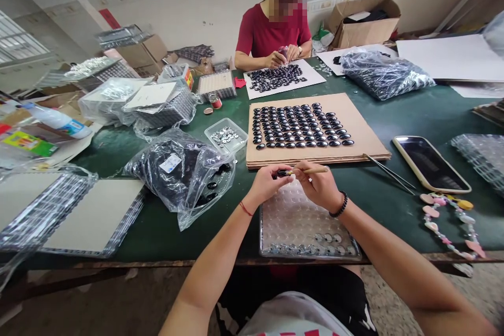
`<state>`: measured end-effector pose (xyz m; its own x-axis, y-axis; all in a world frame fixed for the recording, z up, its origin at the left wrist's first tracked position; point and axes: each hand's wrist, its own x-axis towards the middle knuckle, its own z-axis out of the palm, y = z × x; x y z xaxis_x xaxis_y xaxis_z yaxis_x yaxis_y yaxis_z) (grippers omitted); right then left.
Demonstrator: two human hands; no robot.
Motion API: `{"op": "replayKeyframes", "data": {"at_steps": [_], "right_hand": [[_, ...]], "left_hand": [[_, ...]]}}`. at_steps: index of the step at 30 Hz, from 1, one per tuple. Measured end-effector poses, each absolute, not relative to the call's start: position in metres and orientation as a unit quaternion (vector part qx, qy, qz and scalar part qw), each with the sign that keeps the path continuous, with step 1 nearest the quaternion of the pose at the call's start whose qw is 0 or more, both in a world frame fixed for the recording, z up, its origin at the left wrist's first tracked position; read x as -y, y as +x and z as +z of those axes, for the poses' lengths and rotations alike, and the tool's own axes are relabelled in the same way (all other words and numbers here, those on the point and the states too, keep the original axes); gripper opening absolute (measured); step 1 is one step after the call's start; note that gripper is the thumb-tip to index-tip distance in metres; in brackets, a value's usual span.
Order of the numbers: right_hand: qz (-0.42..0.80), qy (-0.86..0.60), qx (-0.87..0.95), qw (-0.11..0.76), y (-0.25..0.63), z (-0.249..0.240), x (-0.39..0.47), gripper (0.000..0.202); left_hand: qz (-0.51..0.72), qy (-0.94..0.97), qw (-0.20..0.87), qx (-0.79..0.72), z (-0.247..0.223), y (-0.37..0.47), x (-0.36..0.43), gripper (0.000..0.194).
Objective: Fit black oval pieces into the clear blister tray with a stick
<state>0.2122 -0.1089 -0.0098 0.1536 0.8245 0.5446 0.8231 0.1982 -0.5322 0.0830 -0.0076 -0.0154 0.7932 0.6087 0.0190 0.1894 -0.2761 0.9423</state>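
Observation:
My left hand pinches a small black oval piece between thumb and fingers. Close beside it, my right hand is closed on a thin wooden-handled brush, its tip at the black piece. Both hands are above a clear plastic tray with round pockets; silvery round parts fill some pockets near its front edge. Just behind the hands, rows of glossy black ovals lie on stacked brown cardboard.
An open bag of black pieces and a box of silvery parts lie left. Tweezers, a phone and a beaded string lie right. Across the green table, a person in red handles black pieces.

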Motion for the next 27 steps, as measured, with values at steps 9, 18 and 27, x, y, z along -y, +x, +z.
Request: {"op": "replayKeyframes", "data": {"at_steps": [9,18,27], "right_hand": [[0.009,-0.628,0.655,0.42,0.2115,-0.0088,0.1081,0.022],[0.048,-0.618,0.67,0.408,0.2088,-0.0065,0.1062,0.022],[0.186,-0.597,0.598,0.502,0.2097,-0.0088,0.1033,0.024]], "left_hand": [[0.192,0.763,0.559,-0.261,-0.0118,0.0831,0.0091,0.033],[0.214,0.732,0.598,-0.246,-0.0178,0.0838,0.0068,0.025],[0.245,0.727,0.587,-0.258,-0.0201,0.0846,0.009,0.024]]}}
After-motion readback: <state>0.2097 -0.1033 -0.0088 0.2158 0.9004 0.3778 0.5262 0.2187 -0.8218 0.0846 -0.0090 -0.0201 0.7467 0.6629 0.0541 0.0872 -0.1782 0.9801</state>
